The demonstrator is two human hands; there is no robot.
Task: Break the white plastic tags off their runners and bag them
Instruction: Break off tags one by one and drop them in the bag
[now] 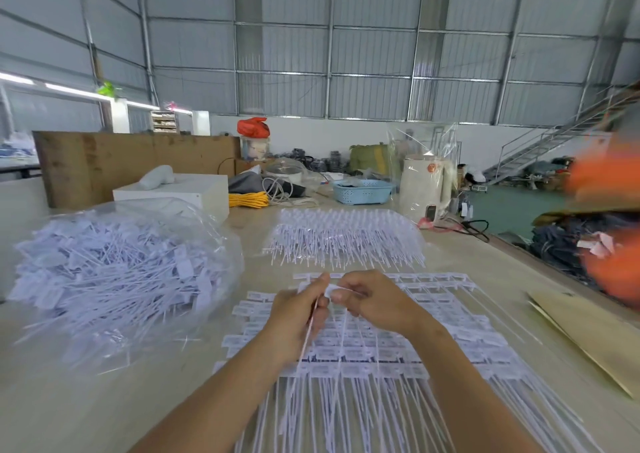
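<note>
A: Step? Both hands, left hand [298,317] and right hand [374,303], pinch one white tag [330,290] above the runner sheets [374,345] near on the desk [69,400], fingers curled tight.

B: Likely mid-snap. Next, carry it left to the bag [117,272].

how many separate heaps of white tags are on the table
3: loose tags in the clear bag at left, a stack of tags farther back at centre, and the flat sheets under the hands. More may be hidden.

Factory hall, corrugated metal walls [284,47], worktable [104,400]
</note>
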